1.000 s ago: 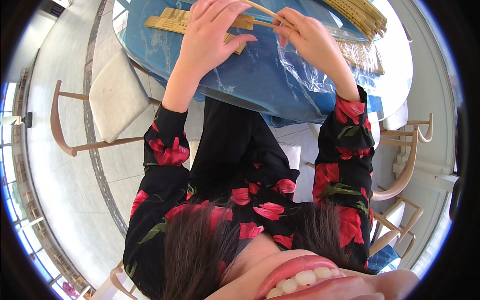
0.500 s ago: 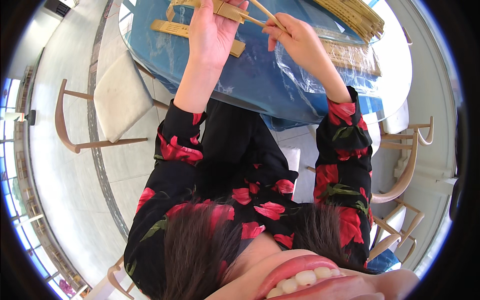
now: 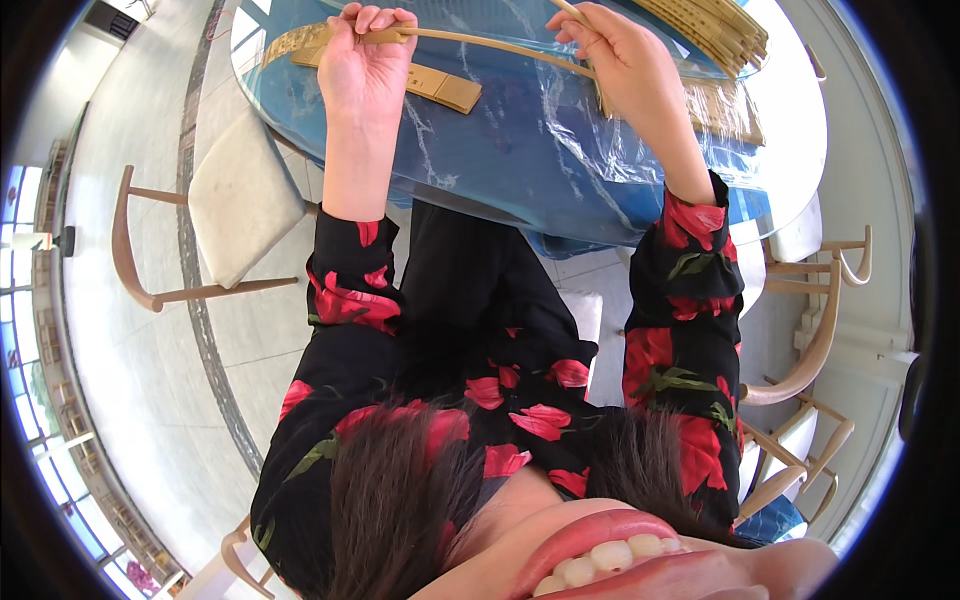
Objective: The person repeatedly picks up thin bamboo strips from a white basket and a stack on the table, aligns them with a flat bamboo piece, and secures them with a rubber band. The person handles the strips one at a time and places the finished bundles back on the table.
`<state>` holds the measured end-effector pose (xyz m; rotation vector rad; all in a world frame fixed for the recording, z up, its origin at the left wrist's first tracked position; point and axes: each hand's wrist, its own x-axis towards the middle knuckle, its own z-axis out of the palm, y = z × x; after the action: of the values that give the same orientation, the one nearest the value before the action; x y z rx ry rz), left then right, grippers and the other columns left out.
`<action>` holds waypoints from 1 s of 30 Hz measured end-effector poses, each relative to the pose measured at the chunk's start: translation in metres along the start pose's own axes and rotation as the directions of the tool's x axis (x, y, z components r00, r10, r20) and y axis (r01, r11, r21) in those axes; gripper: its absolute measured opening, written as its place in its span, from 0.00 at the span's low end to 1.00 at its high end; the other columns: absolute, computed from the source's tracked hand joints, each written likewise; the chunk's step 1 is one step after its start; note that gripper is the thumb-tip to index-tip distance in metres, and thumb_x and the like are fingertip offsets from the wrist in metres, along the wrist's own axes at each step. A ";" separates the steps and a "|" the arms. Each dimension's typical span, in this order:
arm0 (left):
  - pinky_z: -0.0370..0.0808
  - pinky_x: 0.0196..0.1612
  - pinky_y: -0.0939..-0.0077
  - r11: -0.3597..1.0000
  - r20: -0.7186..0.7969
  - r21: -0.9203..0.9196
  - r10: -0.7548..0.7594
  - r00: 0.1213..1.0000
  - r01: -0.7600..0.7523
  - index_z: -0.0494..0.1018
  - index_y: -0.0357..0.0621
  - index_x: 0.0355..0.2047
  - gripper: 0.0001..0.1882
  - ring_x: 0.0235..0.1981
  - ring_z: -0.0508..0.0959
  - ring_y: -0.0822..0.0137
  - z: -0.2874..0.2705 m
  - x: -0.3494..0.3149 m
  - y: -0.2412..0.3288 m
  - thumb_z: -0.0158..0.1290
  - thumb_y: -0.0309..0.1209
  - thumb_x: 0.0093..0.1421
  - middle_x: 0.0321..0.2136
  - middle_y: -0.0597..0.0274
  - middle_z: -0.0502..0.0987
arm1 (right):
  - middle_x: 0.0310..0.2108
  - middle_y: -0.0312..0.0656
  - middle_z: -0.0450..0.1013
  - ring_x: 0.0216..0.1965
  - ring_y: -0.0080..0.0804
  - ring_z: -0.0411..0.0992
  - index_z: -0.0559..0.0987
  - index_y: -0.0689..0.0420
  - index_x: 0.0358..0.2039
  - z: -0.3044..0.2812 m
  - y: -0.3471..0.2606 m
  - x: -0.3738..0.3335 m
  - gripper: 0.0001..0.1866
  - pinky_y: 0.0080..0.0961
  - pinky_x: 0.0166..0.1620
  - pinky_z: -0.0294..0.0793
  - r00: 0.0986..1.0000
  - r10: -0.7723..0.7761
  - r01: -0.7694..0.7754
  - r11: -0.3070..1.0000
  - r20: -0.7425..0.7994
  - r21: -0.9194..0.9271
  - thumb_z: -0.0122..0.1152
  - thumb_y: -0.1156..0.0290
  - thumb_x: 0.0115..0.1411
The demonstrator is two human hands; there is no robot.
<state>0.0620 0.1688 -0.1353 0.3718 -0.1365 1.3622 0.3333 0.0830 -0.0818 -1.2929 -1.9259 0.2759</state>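
Observation:
My left hand (image 3: pixel 362 70) is closed around a gold printed strip (image 3: pixel 296 42), which runs out to its left over the blue table cover. From its other side a thin tan strip (image 3: pixel 495 43) reaches across in a curve to my right hand (image 3: pixel 635 65). The fingers of my right hand are closed, pinching a pale slender piece (image 3: pixel 569 10) that sticks up past the fingertips. Whether this is part of the same strip I cannot tell. Below my left hand lies a flat gold printed piece (image 3: pixel 447 88), partly covered by the hand.
A thick stack of long gold strips (image 3: pixel 715 35) lies at the far right of the table. Beside it are flat gold pieces under clear plastic (image 3: pixel 730 110). The blue table cover (image 3: pixel 500 150) is glossy and creased. A pale-seated chair (image 3: pixel 245 195) stands to the left; wooden chairs (image 3: pixel 805 350) stand right.
My left hand has moved left and closed, its palm no longer spread open. My right hand has moved right, and a long tan length now spans between both hands.

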 end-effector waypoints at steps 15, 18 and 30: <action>0.68 0.59 0.56 0.980 -0.107 -0.164 -0.132 0.985 0.114 0.60 0.39 0.40 0.16 0.33 0.66 0.63 0.002 -0.012 -0.014 0.29 0.36 0.80 0.29 0.62 0.59 | 0.26 0.35 0.82 0.28 0.17 0.70 0.76 0.60 0.46 0.008 0.011 0.003 0.12 0.18 0.32 0.63 0.950 -0.072 -0.072 0.898 0.305 0.433 0.63 0.67 0.69; 0.68 0.62 0.54 0.969 -0.049 -0.165 -0.193 0.980 0.182 0.62 0.37 0.43 0.15 0.37 0.68 0.63 0.015 -0.028 -0.050 0.32 0.36 0.80 0.31 0.61 0.62 | 0.24 0.35 0.82 0.26 0.17 0.69 0.76 0.60 0.44 0.015 0.006 0.002 0.15 0.19 0.31 0.63 0.951 -0.021 -0.106 0.915 0.309 0.390 0.67 0.63 0.66; 0.72 0.67 0.55 0.994 -0.017 0.089 -0.060 0.998 0.062 0.69 0.37 0.49 0.19 0.58 0.76 0.54 0.005 -0.046 -0.063 0.40 0.42 0.78 0.45 0.54 0.77 | 0.30 0.41 0.80 0.31 0.40 0.78 0.83 0.54 0.44 0.014 0.001 -0.002 0.12 0.33 0.35 0.75 0.996 -0.077 0.080 0.995 0.044 -0.063 0.64 0.59 0.67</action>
<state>0.1138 0.1147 -0.1562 0.4380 -0.0521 1.3132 0.3246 0.0854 -0.0924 -1.2586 -2.0304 0.2030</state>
